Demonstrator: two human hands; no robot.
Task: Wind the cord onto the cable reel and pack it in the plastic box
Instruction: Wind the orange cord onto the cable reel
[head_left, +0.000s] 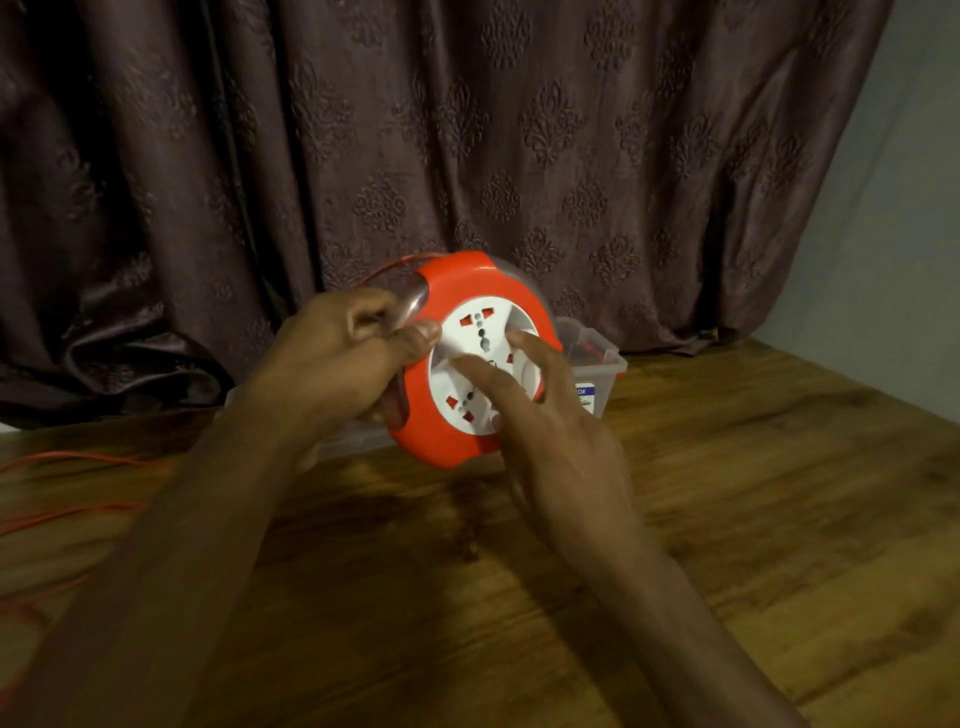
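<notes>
An orange cable reel (457, 283) with a white socket face is held up above the wooden table, tilted toward me. My left hand (343, 358) grips its left rim, thumb on the white face. My right hand (545, 410) has its fingers spread, with two fingertips pressed on the white socket disc. A thin orange cord (78, 460) leaves the top of the reel and trails in loops over the table at the far left. Behind the reel stands the clear plastic box (597, 364), mostly hidden by the reel and my hands.
The wooden table (727, 519) stretches in front and to the right. A dark patterned curtain (467, 130) hangs right behind the box, and a pale wall (893, 234) closes the right side.
</notes>
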